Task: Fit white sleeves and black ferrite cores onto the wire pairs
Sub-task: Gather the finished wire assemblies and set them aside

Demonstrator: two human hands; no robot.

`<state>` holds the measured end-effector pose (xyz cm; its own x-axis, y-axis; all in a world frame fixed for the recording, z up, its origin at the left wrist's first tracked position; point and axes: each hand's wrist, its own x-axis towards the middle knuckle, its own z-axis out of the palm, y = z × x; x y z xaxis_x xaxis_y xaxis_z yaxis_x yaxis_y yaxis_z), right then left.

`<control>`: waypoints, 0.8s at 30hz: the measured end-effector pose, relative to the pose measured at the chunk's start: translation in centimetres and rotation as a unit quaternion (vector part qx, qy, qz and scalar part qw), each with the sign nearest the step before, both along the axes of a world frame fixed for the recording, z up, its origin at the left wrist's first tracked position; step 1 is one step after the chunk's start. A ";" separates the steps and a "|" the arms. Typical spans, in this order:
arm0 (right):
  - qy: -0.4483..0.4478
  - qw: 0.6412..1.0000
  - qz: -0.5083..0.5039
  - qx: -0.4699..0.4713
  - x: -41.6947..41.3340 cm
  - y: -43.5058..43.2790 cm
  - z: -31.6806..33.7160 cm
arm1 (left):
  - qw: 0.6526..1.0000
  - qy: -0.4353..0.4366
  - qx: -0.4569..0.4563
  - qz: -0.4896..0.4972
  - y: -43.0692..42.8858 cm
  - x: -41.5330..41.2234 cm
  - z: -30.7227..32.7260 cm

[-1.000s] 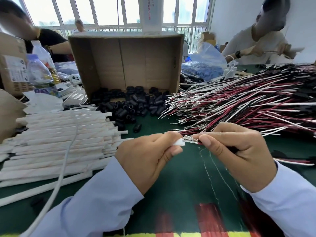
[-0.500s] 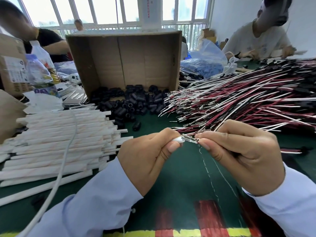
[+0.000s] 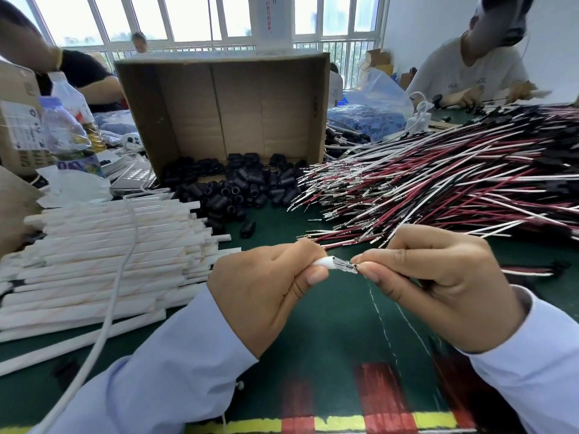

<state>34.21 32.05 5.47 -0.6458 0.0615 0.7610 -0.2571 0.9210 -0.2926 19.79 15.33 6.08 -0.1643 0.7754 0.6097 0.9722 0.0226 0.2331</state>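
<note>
l hand (image 3: 269, 286) pinches white sleeve (image 3: 322, 263) | r hand (image 3: 438, 283) pinches wire pair (image 3: 346, 266)

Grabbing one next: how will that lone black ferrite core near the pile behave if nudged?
The ferrite core is a short cylinder lying on its side on the green mat, so it will likely roll. It looks rigid and smooth, so a light pinch might slip.

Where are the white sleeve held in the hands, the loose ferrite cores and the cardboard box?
white sleeve (image 3: 322, 264): head view, on its exposed open end.
ferrite cores (image 3: 238, 191): head view, on the middle of the pile.
cardboard box (image 3: 238, 108): head view, on the inner back wall.
</note>
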 end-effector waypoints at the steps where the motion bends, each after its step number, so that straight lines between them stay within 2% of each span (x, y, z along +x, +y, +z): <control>1: -0.017 1.000 -0.003 0.008 0.0 0.1 0.1 | 1.000 0.018 -0.011 0.004 0.0 0.1 0.0; 4: -0.066 0.997 -0.009 0.034 0.1 0.4 0.2 | 0.996 0.072 -0.050 0.016 0.2 0.2 -0.2; 8: -0.089 0.996 0.010 -0.008 0.0 0.3 0.0 | 0.994 0.081 -0.068 0.024 0.4 0.4 -0.3; 13: -0.089 0.985 0.068 -0.135 -0.1 0.7 0.2 | 0.999 0.001 -0.039 0.001 0.4 -0.1 -0.6; 24: -0.099 0.972 0.099 -0.189 -0.2 0.9 0.9 | 0.998 -0.038 -0.030 -0.030 0.5 -0.4 -0.3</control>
<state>33.97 32.98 6.41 -0.8046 0.1715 0.5684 -0.3231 0.6768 -0.6615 19.35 15.82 5.76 -0.1603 0.8204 0.5489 0.9518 -0.0188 0.3061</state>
